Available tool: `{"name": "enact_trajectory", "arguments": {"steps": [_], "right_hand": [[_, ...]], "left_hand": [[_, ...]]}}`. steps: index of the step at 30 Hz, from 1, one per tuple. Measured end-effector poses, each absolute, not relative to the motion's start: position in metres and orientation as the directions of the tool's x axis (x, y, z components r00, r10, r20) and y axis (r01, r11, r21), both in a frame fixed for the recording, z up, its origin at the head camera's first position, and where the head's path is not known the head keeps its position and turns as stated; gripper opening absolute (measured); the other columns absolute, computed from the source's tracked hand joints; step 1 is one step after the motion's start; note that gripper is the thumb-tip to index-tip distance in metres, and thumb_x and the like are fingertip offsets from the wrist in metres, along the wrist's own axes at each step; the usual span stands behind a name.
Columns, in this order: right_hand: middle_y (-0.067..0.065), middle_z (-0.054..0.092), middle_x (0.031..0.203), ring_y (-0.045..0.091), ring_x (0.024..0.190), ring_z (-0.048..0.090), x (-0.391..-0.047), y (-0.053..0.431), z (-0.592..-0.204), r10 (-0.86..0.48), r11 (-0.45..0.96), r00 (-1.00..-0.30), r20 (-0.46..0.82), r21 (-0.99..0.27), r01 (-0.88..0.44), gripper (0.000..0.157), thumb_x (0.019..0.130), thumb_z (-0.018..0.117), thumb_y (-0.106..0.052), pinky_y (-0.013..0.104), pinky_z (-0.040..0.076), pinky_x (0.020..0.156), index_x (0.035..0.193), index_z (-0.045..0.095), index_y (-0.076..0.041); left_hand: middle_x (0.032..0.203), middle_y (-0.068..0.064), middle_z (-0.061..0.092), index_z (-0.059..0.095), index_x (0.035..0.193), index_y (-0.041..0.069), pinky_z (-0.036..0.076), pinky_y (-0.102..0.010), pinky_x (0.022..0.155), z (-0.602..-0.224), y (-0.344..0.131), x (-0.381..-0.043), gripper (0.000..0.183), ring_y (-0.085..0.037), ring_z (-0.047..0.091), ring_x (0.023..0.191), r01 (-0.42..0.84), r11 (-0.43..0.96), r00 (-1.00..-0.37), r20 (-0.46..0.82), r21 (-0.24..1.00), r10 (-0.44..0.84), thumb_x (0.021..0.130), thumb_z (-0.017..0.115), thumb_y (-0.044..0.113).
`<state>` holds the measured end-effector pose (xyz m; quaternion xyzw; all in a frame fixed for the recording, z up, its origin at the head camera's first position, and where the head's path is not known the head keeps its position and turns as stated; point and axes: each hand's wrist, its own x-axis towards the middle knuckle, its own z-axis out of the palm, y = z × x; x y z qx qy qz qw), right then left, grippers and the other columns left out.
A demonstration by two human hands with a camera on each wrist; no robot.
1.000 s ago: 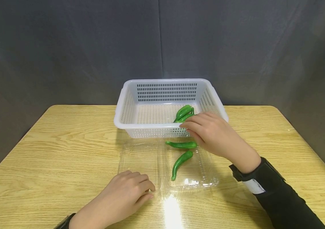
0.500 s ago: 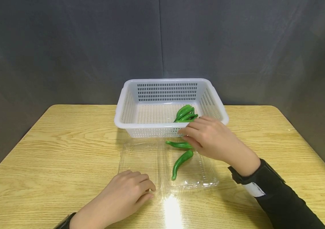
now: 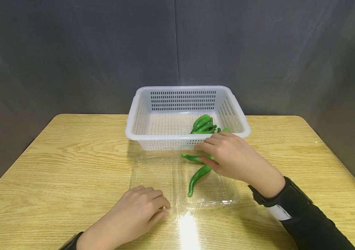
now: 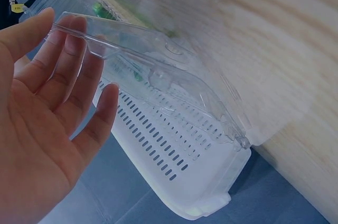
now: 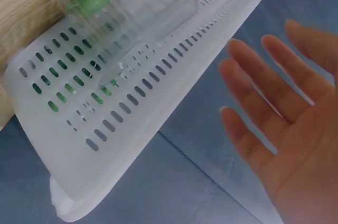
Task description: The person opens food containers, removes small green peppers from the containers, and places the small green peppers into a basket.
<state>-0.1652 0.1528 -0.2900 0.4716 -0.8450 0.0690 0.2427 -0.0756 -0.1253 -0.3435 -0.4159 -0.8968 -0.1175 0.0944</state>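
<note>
My left hand (image 3: pixel 138 210) is at the near edge of the left half of an open clear plastic clamshell container (image 3: pixel 153 173). In the left wrist view, its loosely bent fingertips touch the clear rim, with the thumb at the near side. My right hand (image 3: pixel 227 152) hovers over the container's right half, in front of the white basket; the right wrist view shows its fingers apart and holding nothing. Two green chili peppers lie in that right half, a curved one (image 3: pixel 196 180) and one farther back (image 3: pixel 190 157), partly hidden by my fingers.
The white slotted basket (image 3: pixel 171 136) stands behind the container, with several green peppers (image 3: pixel 202 123) heaped in its right front corner. Under everything is a wood-grain table (image 3: pixel 71 166). A dark grey cloth (image 3: pixel 102 52) hangs behind it.
My right hand has come slightly down and toward me from the basket's front rim, uncovering more peppers in the basket. My left hand and both peppers in the container have stayed in place.
</note>
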Motion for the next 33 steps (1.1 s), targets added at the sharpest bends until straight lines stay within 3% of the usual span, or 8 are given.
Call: {"name": "enact_trajectory", "arguments": {"steps": [11,33], "right_hand": [[-0.003,0.072,0.100,0.018,0.089,0.068,-0.1575,0.1503,-0.2910,-0.746,0.610,-0.569,0.347,0.013,-0.792,0.034,0.084,0.081,-0.029,0.038,0.052,0.082,0.111,0.071,-0.013],[0.000,0.070,0.099,0.017,0.090,0.067,-0.1589,0.1482,-0.2995,-0.750,0.628,-0.611,0.254,-0.019,-0.778,0.038,0.080,0.083,-0.034,0.038,0.053,0.082,0.108,0.072,-0.010]], "left_hand": [[0.086,0.012,0.065,0.073,0.091,0.018,0.046,-0.023,0.066,-0.3432,-0.1253,-0.0755,0.007,-0.004,0.057,0.073,0.770,0.624,-0.635,0.263,0.135,0.726,0.089,0.074,0.025],[0.086,0.011,0.065,0.073,0.092,0.018,0.047,-0.024,0.066,-0.3436,-0.1255,-0.0762,0.008,-0.004,0.058,0.074,0.771,0.620,-0.634,0.259,0.144,0.729,0.090,0.074,0.025]]}}
